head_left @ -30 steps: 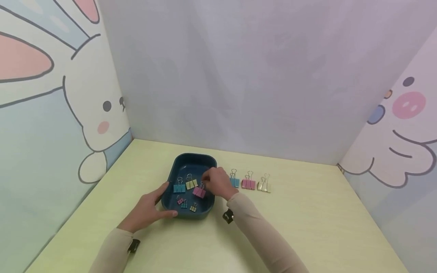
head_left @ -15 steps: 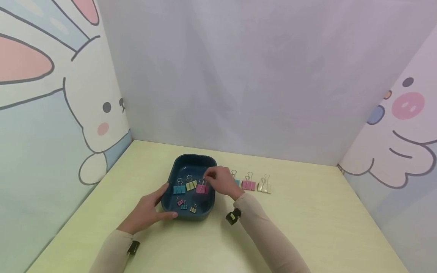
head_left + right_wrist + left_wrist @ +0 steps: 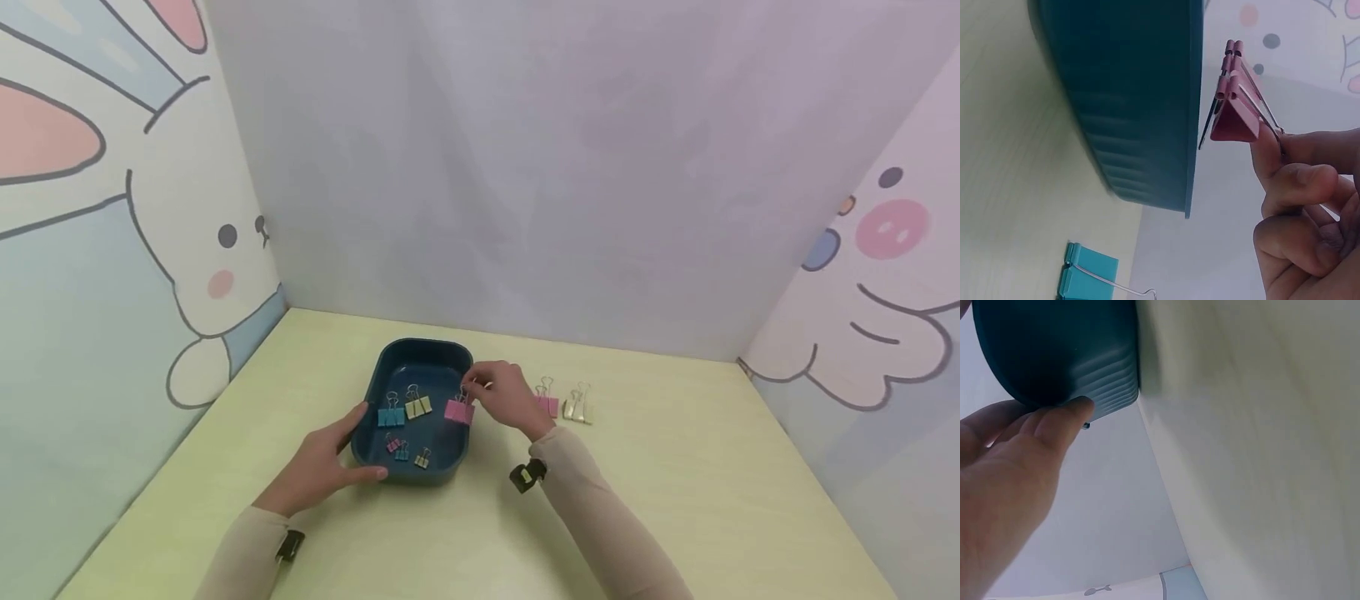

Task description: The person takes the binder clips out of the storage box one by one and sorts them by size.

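My right hand (image 3: 510, 396) pinches a wire handle of a large pink binder clip (image 3: 459, 412) between thumb and forefinger. In the right wrist view that pink clip (image 3: 1235, 100) hangs just above the rim of a dark blue tray (image 3: 429, 377). My left hand (image 3: 318, 467) holds the tray's near left corner, thumb along the front wall and fingers at the left side. Inside the tray lie a large blue clip (image 3: 391, 417) and a large yellow clip (image 3: 417, 407). Closer to me are small pink (image 3: 393, 443), blue (image 3: 402, 452) and yellow (image 3: 422, 458) clips.
Right of the tray, a pink binder clip (image 3: 552, 407) and a pale yellow one (image 3: 580, 411) stand in a row on the light yellow table (image 3: 675, 483). A blue clip (image 3: 1091, 275) there is hidden by my right hand in the head view. Walls enclose the table.
My right hand has lifted the pink clip and moved it rightward, from the tray's inside to its right rim. The left hand keeps its hold, and the tray stays in place.
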A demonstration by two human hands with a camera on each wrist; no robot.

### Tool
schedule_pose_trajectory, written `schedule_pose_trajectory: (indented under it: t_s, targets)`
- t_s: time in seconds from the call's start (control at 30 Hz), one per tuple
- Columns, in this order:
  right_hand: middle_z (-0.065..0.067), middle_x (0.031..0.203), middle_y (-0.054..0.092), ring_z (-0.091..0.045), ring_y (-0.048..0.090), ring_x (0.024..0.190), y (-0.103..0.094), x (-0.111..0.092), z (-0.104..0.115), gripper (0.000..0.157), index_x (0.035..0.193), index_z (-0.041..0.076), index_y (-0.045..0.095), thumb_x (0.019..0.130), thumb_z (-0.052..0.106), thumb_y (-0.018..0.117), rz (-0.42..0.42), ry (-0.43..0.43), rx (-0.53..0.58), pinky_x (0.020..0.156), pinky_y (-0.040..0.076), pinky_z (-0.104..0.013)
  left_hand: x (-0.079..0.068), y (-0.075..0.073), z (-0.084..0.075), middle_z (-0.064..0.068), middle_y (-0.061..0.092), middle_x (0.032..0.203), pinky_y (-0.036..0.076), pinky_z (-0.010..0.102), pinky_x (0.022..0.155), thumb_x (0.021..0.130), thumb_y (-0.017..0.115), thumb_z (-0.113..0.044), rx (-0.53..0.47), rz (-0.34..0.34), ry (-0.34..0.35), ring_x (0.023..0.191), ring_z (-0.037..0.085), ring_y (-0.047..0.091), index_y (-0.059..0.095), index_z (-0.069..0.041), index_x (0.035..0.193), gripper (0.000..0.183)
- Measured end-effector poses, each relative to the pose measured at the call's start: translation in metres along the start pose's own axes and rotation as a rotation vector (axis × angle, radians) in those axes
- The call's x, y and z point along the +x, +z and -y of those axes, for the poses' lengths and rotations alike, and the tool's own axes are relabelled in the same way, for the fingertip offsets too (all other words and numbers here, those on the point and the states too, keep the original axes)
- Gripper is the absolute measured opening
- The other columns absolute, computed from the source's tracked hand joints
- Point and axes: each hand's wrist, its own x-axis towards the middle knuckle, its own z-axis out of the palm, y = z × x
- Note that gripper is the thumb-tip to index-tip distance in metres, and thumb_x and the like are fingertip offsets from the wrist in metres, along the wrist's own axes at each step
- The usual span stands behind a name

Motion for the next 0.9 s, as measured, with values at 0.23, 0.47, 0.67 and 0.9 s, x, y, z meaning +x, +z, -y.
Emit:
schedule_pose_trajectory:
  t_s: [0.23, 0.47, 0.67, 0.9]
  targets:
    - [-0.008, 0.086, 0.076, -0.021, 0.073, 0.075, -0.008, -0.003, -0.002, 0.013, 0.097, 0.008, 0.075, 0.098, 0.006, 0.062, -0.046, -0.002, 0.066, 0.064, 0.058, -0.023, 0.001, -0.001, 0.002, 0.025, 0.028, 0.163, 0.044, 0.054, 0.114, 0.08, 0.082, -0.048, 0.006, -0.003, 0.006, 0.144, 0.048, 0.039, 0.023, -0.003, 0.159, 0.109]
    - [-0.006, 0.082, 0.074, -0.022, 0.072, 0.074, -0.019, -0.01, -0.017, 0.014, 0.099, 0.007, 0.074, 0.099, 0.006, 0.06, -0.07, 0.003, 0.04, 0.076, 0.062, -0.028, 0.004, 0.001, 0.003, 0.025, 0.028, 0.163, 0.045, 0.054, 0.114, 0.079, 0.082, -0.049, 0.005, 0.0, 0.009, 0.144, 0.048, 0.04, 0.023, -0.003, 0.159, 0.109]
    - [-0.01, 0.086, 0.075, -0.022, 0.07, 0.08, -0.024, -0.02, -0.036, 0.015, 0.095, 0.004, 0.073, 0.097, 0.004, 0.059, -0.091, 0.055, 0.007, 0.08, 0.062, -0.036, 0.003, 0.001, 0.003, 0.025, 0.028, 0.163, 0.045, 0.054, 0.113, 0.079, 0.082, -0.049, 0.002, -0.005, 0.019, 0.144, 0.048, 0.04, 0.024, -0.002, 0.159, 0.109]
    - [-0.013, 0.091, 0.076, -0.015, 0.067, 0.072, -0.02, -0.029, -0.058, 0.015, 0.097, 0.002, 0.074, 0.097, 0.003, 0.058, -0.068, 0.115, -0.031, 0.062, 0.053, -0.023, 0.002, 0.001, 0.003, 0.025, 0.028, 0.163, 0.046, 0.054, 0.113, 0.079, 0.082, -0.049, 0.01, -0.008, 0.018, 0.144, 0.048, 0.04, 0.023, -0.002, 0.159, 0.109]
